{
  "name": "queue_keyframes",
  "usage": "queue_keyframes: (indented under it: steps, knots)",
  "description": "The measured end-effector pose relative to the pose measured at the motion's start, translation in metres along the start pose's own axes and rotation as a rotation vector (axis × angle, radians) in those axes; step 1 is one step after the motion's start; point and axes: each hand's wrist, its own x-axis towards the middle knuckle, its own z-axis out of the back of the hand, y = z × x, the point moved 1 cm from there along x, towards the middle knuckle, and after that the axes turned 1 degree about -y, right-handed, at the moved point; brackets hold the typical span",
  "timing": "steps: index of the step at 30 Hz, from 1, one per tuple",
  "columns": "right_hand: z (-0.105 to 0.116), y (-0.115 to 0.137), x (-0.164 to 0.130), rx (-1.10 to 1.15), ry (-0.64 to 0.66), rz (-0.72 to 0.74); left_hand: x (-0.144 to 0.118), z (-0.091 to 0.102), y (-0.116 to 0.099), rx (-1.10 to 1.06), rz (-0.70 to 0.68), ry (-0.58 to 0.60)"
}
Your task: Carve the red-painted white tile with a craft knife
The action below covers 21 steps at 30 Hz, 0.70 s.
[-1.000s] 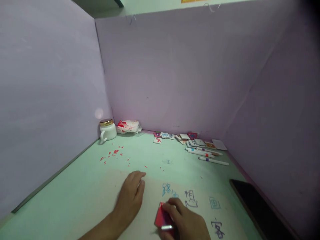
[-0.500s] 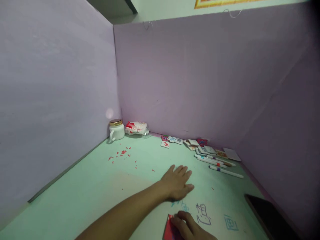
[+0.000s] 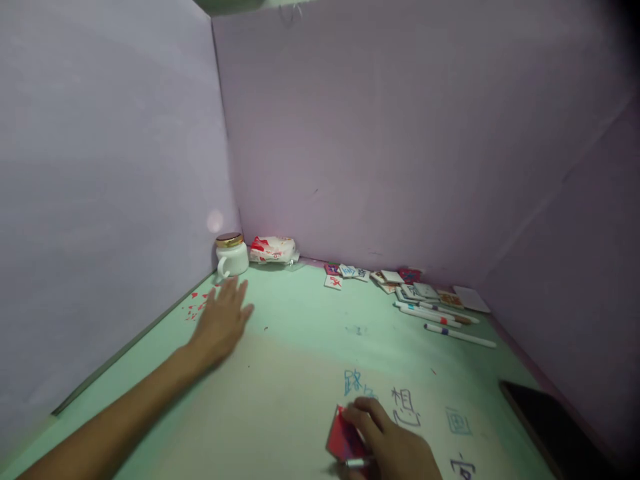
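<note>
My left hand [image 3: 220,323] lies flat with its fingers spread on the pale green tabletop [image 3: 295,313], beside several small red flakes [image 3: 194,308]. It holds nothing. Near the bottom of the view, my right hand [image 3: 393,440] grips a red square card [image 3: 343,433] with dark marks on it. A thin white stick-like thing [image 3: 356,462], perhaps a pen, shows under the fingers; most of it is hidden. Blue written characters [image 3: 353,382] are just above the card. To the right are a purple character [image 3: 404,407] and a blue one [image 3: 458,421].
A white mug with a gold lid [image 3: 233,257] and a red-and-white plastic packet [image 3: 273,250] stand in the back left corner. Small square cards [image 3: 410,291] and several markers [image 3: 435,317] lie at the back right. A dark flat slab [image 3: 550,427] rests at right. Lilac panels [image 3: 375,133] enclose the table.
My left hand has swept left from the middle of the table to the red flakes, which now sit further left. The right hand still grips the red card. The view has tilted down slightly.
</note>
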Motion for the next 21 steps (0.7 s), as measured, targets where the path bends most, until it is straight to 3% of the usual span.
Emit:
queue_keyframes:
  steps: [3, 5, 7, 11, 13, 17, 21]
  knots:
    - [0.008, 0.002, 0.013, 0.113, 0.004, 0.002, -0.027, -0.015, -0.035, -0.047, -0.244, 0.155]
    - [0.012, 0.003, 0.018, 0.145, 0.019, -0.011, -0.032, -0.021, -0.036, -0.048, -0.290, 0.247]
    - [0.015, 0.005, 0.020, 0.164, 0.044, -0.015, -0.024, -0.020, -0.020, -0.011, -0.182, 0.256]
    - [0.020, 0.008, 0.023, 0.199, 0.021, -0.019, -0.006, -0.006, 0.008, 0.113, 0.143, 0.137]
    - [0.022, 0.011, 0.025, 0.209, -0.019, -0.009, -0.007, -0.002, 0.000, 0.112, 0.142, 0.102]
    - [0.024, 0.015, 0.032, 0.211, -0.112, -0.030, -0.014, -0.005, -0.026, 0.004, -0.026, 0.154]
    - [0.024, 0.020, 0.037, 0.202, -0.149, -0.051, -0.010, 0.003, -0.019, -0.006, 0.164, 0.085]
